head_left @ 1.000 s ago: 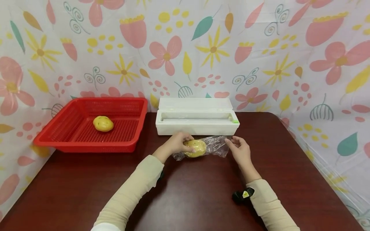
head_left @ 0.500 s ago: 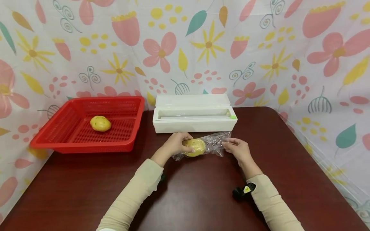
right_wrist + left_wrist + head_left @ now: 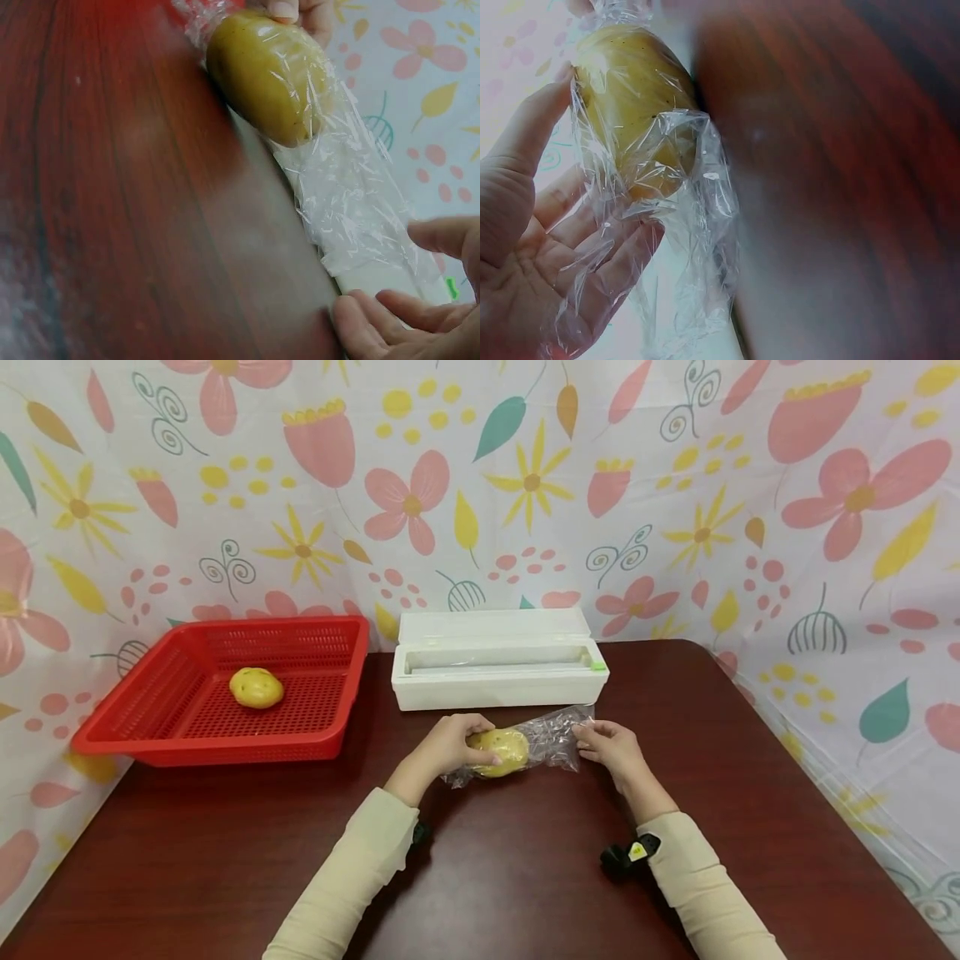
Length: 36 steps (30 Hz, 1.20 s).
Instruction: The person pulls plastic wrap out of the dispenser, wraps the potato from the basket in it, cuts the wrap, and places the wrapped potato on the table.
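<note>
A yellow potato (image 3: 506, 750) lies wrapped in clear plastic film (image 3: 553, 737), close over the table in front of the white box. My left hand (image 3: 452, 745) holds the potato through the film, thumb on the near side and fingers behind. In the left wrist view, loose crumpled film hangs over the palm and fingers of that hand (image 3: 562, 255). At the film's other end is my right hand (image 3: 611, 750). The right wrist view shows this hand's thumb and fingers (image 3: 360, 319) spread apart at the edges of the flattened film tail (image 3: 352, 202).
Behind the hands stands a white film dispenser box (image 3: 501, 693) with its lid raised and a roll inside. A red basket (image 3: 225, 748) at the left holds another potato (image 3: 256, 687). The dark wooden table (image 3: 510, 885) ends at a flowered cloth backdrop (image 3: 480, 468).
The right hand's fingers have come in against the film's end and moved slightly left. The left hand keeps its hold on the potato. The head view has shifted a little.
</note>
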Available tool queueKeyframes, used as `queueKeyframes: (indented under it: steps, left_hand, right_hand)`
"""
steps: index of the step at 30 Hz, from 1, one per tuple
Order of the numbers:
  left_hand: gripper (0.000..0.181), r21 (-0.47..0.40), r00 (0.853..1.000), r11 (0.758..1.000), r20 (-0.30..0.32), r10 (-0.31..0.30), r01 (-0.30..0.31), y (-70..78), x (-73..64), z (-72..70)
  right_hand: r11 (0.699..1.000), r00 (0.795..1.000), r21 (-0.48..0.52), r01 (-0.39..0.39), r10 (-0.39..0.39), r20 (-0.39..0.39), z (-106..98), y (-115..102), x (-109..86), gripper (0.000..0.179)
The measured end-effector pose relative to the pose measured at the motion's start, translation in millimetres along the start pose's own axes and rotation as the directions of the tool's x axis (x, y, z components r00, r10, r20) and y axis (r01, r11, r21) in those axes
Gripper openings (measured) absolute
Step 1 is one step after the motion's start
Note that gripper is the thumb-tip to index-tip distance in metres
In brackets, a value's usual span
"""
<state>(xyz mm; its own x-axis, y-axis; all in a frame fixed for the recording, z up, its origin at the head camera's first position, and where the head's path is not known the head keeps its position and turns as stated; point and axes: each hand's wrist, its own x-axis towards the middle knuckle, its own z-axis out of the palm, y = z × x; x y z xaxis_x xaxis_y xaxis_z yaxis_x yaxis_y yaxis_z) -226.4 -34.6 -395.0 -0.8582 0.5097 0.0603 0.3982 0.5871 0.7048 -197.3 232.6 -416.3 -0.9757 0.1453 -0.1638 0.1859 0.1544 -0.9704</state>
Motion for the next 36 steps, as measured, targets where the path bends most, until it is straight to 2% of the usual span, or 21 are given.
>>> queueKeyframes:
  steps: [3, 5, 8, 10, 14, 21, 26, 31, 36]
  left_hand:
    - [0.049, -0.011, 1.0, 1.0, -0.003, 0.003, -0.003, -1.5, -2.3, 0.8]
    - [0.048, -0.024, 1.0, 1.0, -0.005, -0.003, 0.002, -1.8, -3.6, 1.1]
    - [0.047, -0.037, 1.0, 0.999, -0.006, -0.003, 0.003, -1.5, -5.3, 1.4]
    - [0.047, -0.039, 1.0, 0.999, -0.005, 0.005, -0.005, -1.2, -6.3, 1.7]
    - [0.048, -0.033, 1.0, 0.999, -0.002, 0.008, -0.008, -1.0, -8.4, 2.6]
    - [0.049, -0.035, 1.0, 0.999, 0.001, 0.017, -0.017, -1.0, -8.8, 2.5]
    - [0.05, -0.058, 1.0, 0.998, 0.014, 0.02, -0.019, -1.6, -8.6, 2.6]
    - [0.051, -0.062, 1.0, 0.998, 0.021, 0.023, -0.022, -1.3, -9.5, 4.0]
    - [0.053, -0.02, 1.0, 1.0, 0.019, 0.022, -0.022, 0.0, -8.4, 7.0]
  right_hand:
    - [0.999, 0.998, 0.04, 0.005, -0.007, 0.063, 2, 1, 0.7, 0.038]
    - [0.998, 0.996, 0.061, 0.013, -0.018, 0.088, 3, 3, 1.1, 0.028]
    - [0.996, 0.994, 0.086, 0.028, -0.036, 0.099, 2, 4, 0.7, 0.01]
    - [0.995, 0.994, 0.087, 0.04, -0.048, 0.096, 1, 4, 0.1, 0.005]
    - [0.995, 0.994, 0.083, 0.051, -0.059, 0.093, -1, 3, -1.3, 0.007]
    - [0.992, 0.988, 0.11, 0.066, -0.08, 0.134, -4, -4, -2.5, 0.016]
    - [0.992, 0.989, 0.104, 0.072, -0.084, 0.118, -6, -9, -3.5, 0.012]
    - [0.993, 0.991, 0.079, 0.084, -0.092, 0.095, -5, -15, -6.3, 0.001]
    - [0.991, 0.987, 0.08, 0.111, -0.119, 0.105, -1, -22, -10.8, 0.008]
